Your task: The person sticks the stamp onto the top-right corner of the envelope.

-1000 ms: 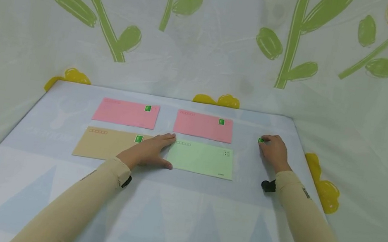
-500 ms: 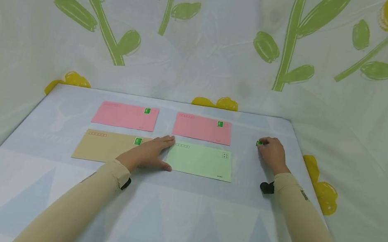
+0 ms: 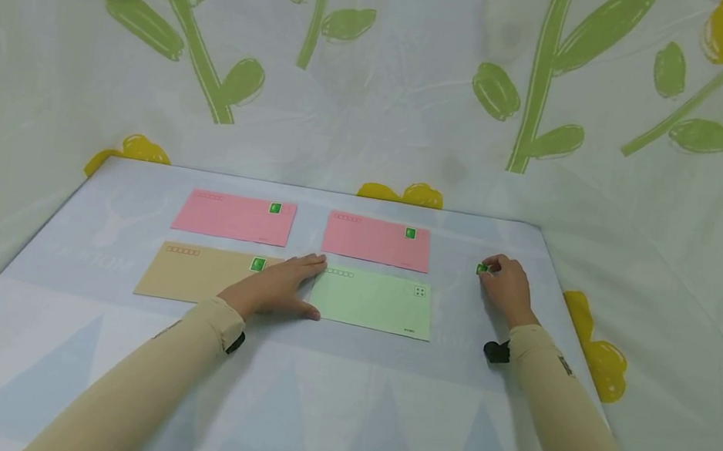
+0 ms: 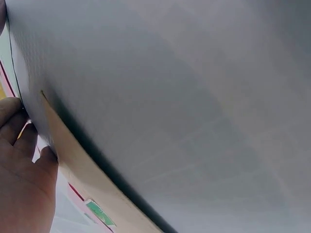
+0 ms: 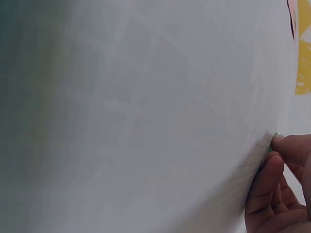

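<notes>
My right hand [image 3: 508, 288] pinches a small green stamp [image 3: 481, 269] between thumb and fingers, at the right of the table. In the right wrist view only a sliver of that stamp [image 5: 270, 149] shows at the fingertips. With fingers extended, my left hand [image 3: 279, 283] rests between two envelopes: it covers the right part of a tan envelope [image 3: 192, 280], and its fingertips touch the left edge of a light green envelope [image 3: 371, 305]. A printed square frame marks the green envelope's upper right corner. The tan envelope carries a green stamp [image 3: 257, 264].
Behind lie two pink envelopes, one pink envelope [image 3: 229, 220] at left and another pink envelope [image 3: 366, 243] at centre, each bearing a green stamp at upper right. They rest on a pale patterned tabletop [image 3: 334, 408]. A flower-print curtain [image 3: 383, 127] hangs behind the table.
The head view has tilted slightly, so the whole scene sits a little lower. Both hands stay nearly in place; the stamp at my right fingertips has turned a little.
</notes>
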### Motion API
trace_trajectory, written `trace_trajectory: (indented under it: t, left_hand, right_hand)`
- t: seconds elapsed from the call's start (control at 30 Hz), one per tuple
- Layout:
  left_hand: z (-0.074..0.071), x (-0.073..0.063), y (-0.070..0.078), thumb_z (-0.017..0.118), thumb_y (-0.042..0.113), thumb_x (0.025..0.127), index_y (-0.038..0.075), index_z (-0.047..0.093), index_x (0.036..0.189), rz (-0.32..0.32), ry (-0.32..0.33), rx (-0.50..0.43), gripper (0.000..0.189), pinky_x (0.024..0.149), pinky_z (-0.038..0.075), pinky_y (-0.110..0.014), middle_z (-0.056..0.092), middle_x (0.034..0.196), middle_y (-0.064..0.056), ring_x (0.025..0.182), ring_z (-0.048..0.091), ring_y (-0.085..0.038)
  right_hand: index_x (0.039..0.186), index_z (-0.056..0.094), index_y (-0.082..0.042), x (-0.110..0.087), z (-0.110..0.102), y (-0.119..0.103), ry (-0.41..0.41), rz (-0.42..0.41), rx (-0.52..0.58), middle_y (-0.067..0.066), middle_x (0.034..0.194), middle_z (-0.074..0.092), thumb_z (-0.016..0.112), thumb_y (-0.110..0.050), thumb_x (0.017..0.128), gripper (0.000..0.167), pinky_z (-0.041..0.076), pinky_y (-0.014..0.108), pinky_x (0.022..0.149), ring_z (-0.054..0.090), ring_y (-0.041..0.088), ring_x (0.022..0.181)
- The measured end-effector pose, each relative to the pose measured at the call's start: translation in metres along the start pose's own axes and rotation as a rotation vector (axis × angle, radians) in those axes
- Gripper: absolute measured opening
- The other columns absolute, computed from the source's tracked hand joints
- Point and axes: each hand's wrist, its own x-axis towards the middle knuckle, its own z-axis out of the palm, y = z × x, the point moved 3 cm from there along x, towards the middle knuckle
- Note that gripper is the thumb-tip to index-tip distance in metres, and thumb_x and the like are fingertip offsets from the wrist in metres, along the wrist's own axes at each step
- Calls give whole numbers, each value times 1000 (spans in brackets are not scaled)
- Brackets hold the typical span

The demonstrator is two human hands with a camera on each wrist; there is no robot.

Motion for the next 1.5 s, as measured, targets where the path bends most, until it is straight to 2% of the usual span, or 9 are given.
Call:
trace_trajectory:
  t: [0.23, 0.4, 0.63, 1.03, 1.27, 1.5]
  left_hand:
    - [-1, -1, 0, 82, 51, 82, 15, 27, 163, 2, -9, 13, 104, 126, 19, -47, 21, 169, 1, 156, 15, -27]
    - [-2, -1, 1, 83, 51, 82, 14, 27, 162, 8, -5, 9, 105, 126, 19, -47, 22, 169, 0, 156, 15, -28]
    - [-1, 0, 0, 82, 52, 82, 14, 27, 162, 14, -1, 9, 105, 126, 19, -47, 22, 169, 1, 156, 15, -27]
    - [-2, -1, 3, 82, 52, 82, 15, 27, 162, 2, -3, 13, 104, 126, 18, -47, 21, 169, 1, 156, 14, -26]
    - [-3, -2, 4, 83, 51, 82, 12, 29, 162, 12, 3, 4, 104, 126, 19, -47, 22, 169, -1, 156, 16, -28]
    - [-3, -1, 2, 82, 51, 82, 12, 29, 162, 15, 0, 7, 104, 126, 19, -48, 23, 169, -1, 156, 16, -28]
  right_hand:
    - [120, 59, 3, -3, 0, 0, 13, -22, 48, 26, 115, 60, 61, -8, 100, 23, 49, 52, 87, 56, 39, 101]
    - [119, 61, 2, -4, -1, -2, 34, -44, 32, 26, 112, 62, 61, -6, 99, 21, 49, 52, 84, 57, 39, 99]
    - [119, 64, 2, -1, 1, 0, 14, -5, -1, 25, 115, 64, 50, -6, 102, 23, 50, 54, 88, 59, 41, 103]
    - [125, 64, -2, -5, 3, 2, 11, 110, 108, 22, 122, 63, 49, -14, 104, 29, 50, 45, 86, 58, 36, 105]
    - [128, 62, -1, -9, 4, -2, 14, 100, 165, 21, 122, 61, 49, -13, 104, 30, 53, 36, 79, 63, 29, 96]
    - [127, 62, -2, -10, 3, -12, 3, 107, 220, 18, 122, 60, 51, -15, 105, 27, 55, 34, 79, 63, 27, 94]
